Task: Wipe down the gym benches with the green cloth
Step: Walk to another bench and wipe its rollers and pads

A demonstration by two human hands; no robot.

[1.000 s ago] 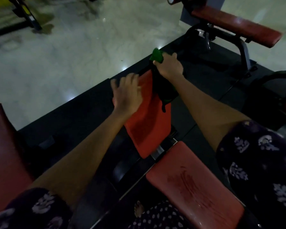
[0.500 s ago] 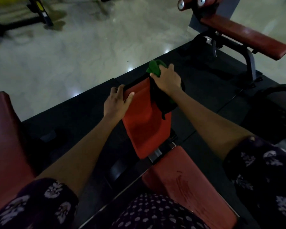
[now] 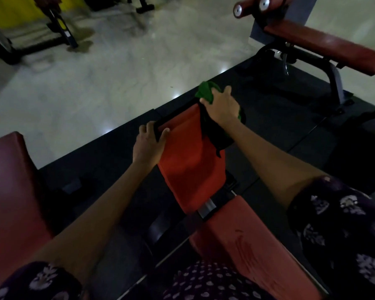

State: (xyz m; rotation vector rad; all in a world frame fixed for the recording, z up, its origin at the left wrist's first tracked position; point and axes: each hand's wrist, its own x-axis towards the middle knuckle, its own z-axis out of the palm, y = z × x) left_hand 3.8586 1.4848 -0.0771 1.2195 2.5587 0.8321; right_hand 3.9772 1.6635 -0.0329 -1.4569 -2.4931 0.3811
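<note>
- Green cloth (image 3: pixel 206 90) is bunched up under the right hand (image 3: pixel 222 105), right at the far top corner of the orange-red backrest pad (image 3: pixel 191 167). Part of it pokes out past the fingers, and a bit of green shows at the wrist side too.
- Right hand's fingers are curled down over the cloth, gripping it and pressing it onto the pad's top edge. There's some dark stuff hanging below that hand along the pad's right side; can't tell if it's more cloth in shadow or a strap.
- Left hand (image 3: pixel 148 144) has hold of the pad's upper left corner, thumb on the front face and fingers wrapped round the back edge, so it looks like it's steadying the pad.
- Step in hand, I'd say: wiping the top end of this backrest, with most of the pad's face below it not yet under the cloth.
- Seat pad (image 3: pixel 247 252) nearest the camera has streaky marks on it, so my guess is that one needs a pass as well.
- Next move probably calls for dragging the cloth down the pad's length with steady pressure while the left hand braces it, since the pad sits tilted.
- Another red bench (image 3: pixel 325 47) stands well apart at the far right, and a dark red pad (image 3: pixel 11 191) sits at the left edge.
</note>
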